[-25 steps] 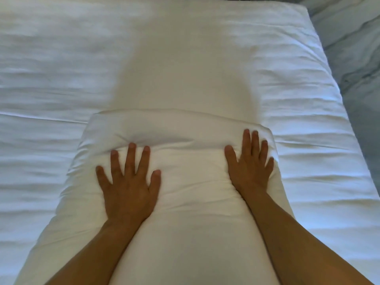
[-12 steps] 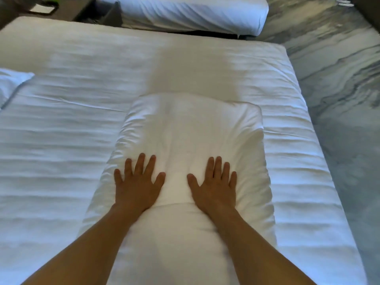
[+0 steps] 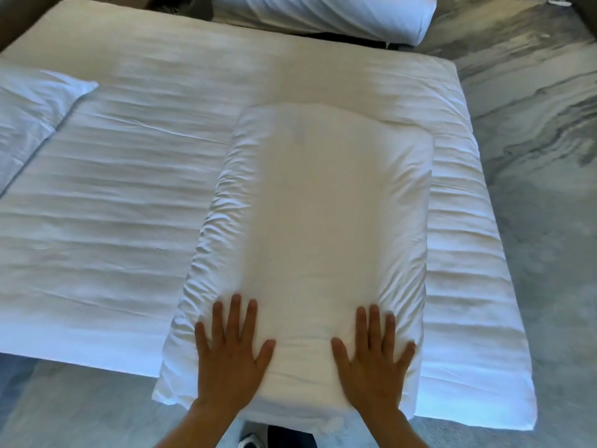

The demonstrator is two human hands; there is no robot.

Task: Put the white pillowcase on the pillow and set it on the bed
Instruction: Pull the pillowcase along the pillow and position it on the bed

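A white pillow in its white pillowcase (image 3: 326, 221) lies lengthwise on the right half of the white bed (image 3: 113, 205). Its near end hangs a little over the bed's front edge. My left hand (image 3: 231, 347) presses flat on the pillow's near left part, fingers straight and spread. My right hand (image 3: 374, 354) presses flat on the near right part in the same way. The cloth is creased along both long sides of the pillow.
Another white pillow (image 3: 29, 121) lies at the bed's left edge. A second bed (image 3: 336, 17) stands beyond the far edge. Grey marbled floor (image 3: 533, 156) runs along the right side and in front. A shoe (image 3: 250, 441) shows at the bottom.
Both hands have slid back along the pillow toward its near end and spread apart. The view has pulled back, so the whole pillow and the bed's front edge now show.
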